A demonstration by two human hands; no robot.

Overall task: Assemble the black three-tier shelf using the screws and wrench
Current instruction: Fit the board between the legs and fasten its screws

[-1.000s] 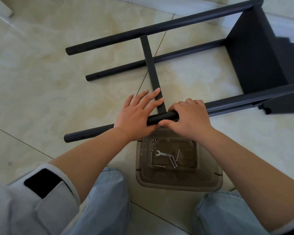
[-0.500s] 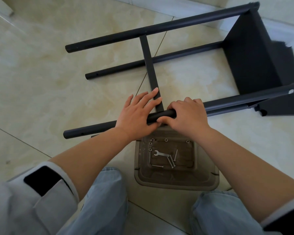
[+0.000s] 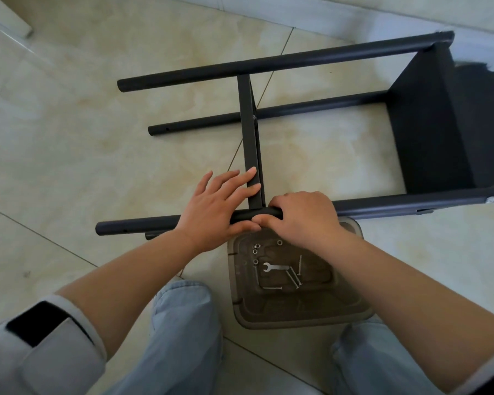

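**A:** Fingers (image 3: pixel 234 181) of our left hand (image 3: pixel 211 208) lie nearly straight and slightly fanned; their tips rest on the flat black crossbar (image 3: pixel 247 132), while the palm sits on the near tube (image 3: pixel 143 227) and the thumb tucks under it.

**B:** And our right hand (image 3: pixel 303 220)?

**A:** Its fingers are curled over the same tube, just right of the joint where the crossbar meets it. The thumb and forefinger come together at the tube's near side; whether they pinch something small there, we cannot tell.

**B:** Where do we locate the shelf frame (image 3: pixel 268 64)?

**A:** It lies on its side on the pale tiled floor (image 3: pixel 69 124). Four round black tubes run from left to right. The crossbar spans the two upper ones, from the far tube to the one under our hands. At the right, the tubes meet a black panel (image 3: pixel 428 132) standing on edge.

**B:** And the hardware?

**A:** A brown plastic tray (image 3: pixel 303 317) sits on the floor between our knees, its far edge beneath the near tube. Inside it we see a small silver wrench (image 3: pixel 274 267), several long screws (image 3: pixel 293 277) beside it, and a few washers or nuts (image 3: pixel 256 246) toward the far-left corner.

**B:** What frames the lower field?

**A:** Light blue jeans (image 3: pixel 183 323) on both legs, and pale grey sleeves with a dark patch (image 3: pixel 37 323) at the left cuff.
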